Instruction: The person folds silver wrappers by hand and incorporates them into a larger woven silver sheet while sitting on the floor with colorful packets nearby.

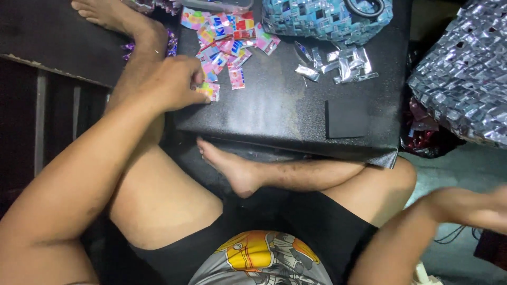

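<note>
Pink wrapper under left hand fingertips

Pink, blue and yellow printed wrappers near the black surface's far left corner; shiny silver folded strips toward its far edge; blue-and-silver woven bag behind.

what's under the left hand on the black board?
The left hand rests on a folded colourful wrapper at the wrapper pile edge; only its end shows, the rest is covered.
</note>
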